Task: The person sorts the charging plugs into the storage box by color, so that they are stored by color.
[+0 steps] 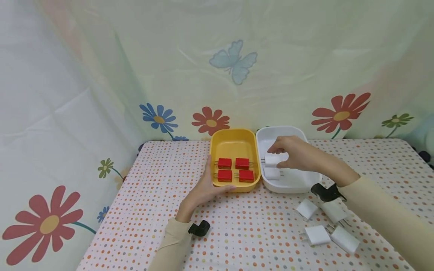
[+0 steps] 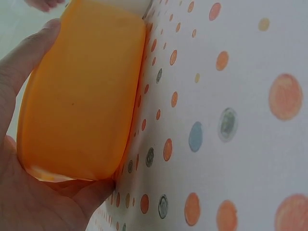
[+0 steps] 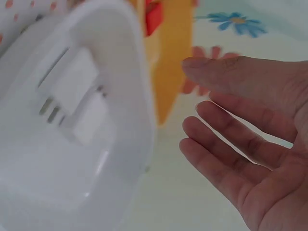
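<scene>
My left hand (image 1: 205, 187) holds the near-left corner of a yellow tray (image 1: 234, 146), thumb along the front wall and fingers along the left side. Several red plug adapters (image 1: 225, 175) with metal prongs lie inside it in two rows. Over the white tray (image 1: 291, 185) just to the right hovers my right hand (image 1: 298, 155), thumb and fingers apart. In the right wrist view, nothing sits between the right fingers (image 3: 211, 163). Two white plug adapters (image 1: 272, 174) lie one in front of the other along the white tray's left side.
Several loose white plug adapters (image 1: 317, 235) lie on the dotted tablecloth (image 1: 247, 229) at front right, near the right forearm. Both trays stand side by side close to the back curtain (image 1: 271, 94), which is printed with flowers and a butterfly.
</scene>
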Available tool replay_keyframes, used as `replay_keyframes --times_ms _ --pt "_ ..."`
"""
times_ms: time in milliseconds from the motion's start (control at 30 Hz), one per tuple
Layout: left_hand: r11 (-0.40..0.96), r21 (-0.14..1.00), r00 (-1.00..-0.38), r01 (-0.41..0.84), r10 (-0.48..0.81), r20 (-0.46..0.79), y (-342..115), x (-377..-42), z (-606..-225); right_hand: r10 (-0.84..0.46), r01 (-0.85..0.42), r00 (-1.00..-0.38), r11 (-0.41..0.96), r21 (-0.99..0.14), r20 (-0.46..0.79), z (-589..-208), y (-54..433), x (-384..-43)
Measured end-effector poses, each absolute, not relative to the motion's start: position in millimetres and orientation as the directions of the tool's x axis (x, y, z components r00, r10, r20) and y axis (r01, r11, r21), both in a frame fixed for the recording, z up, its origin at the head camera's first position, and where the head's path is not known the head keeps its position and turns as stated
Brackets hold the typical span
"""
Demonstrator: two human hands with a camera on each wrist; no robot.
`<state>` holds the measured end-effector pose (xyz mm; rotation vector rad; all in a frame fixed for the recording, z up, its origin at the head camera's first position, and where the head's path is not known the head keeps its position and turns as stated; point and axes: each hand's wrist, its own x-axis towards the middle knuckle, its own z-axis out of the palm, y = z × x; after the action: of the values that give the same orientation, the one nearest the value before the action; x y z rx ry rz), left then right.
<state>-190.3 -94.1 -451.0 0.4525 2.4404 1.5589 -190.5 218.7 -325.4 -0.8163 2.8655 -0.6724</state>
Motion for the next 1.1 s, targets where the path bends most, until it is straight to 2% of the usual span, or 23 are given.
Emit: replay_keyframes --times_ms 233,433,567,767,1100 --pt "0.395 0.904 -0.930 0.165 0.367 0.010 -97 -192 -450 -0.520 -0.509 -0.850 0.778 -0.367 0.077 -312 227 -137" --pt "0.375 0.910 -0.924 0.174 0.381 0.020 -97 -194 -452 -0.513 -0.485 -0.857 0.773 -0.409 0.048 -331 243 -109" --pt "0.354 0.919 -0.925 0.174 0.380 0.029 -97 -194 -453 -0.509 -0.462 -0.861 0.772 -0.436 0.012 -349 256 -101" --pt "0.344 0.925 -0.926 0.160 0.377 0.020 -95 -193 -454 -0.555 -0.464 -0.831 0.724 -0.511 -0.032 -381 274 -95" --pt "0.353 0.922 -0.923 0.161 0.384 0.014 -92 -190 -452 -0.528 -0.444 -0.849 0.724 -0.528 -0.009 -420 289 -91"
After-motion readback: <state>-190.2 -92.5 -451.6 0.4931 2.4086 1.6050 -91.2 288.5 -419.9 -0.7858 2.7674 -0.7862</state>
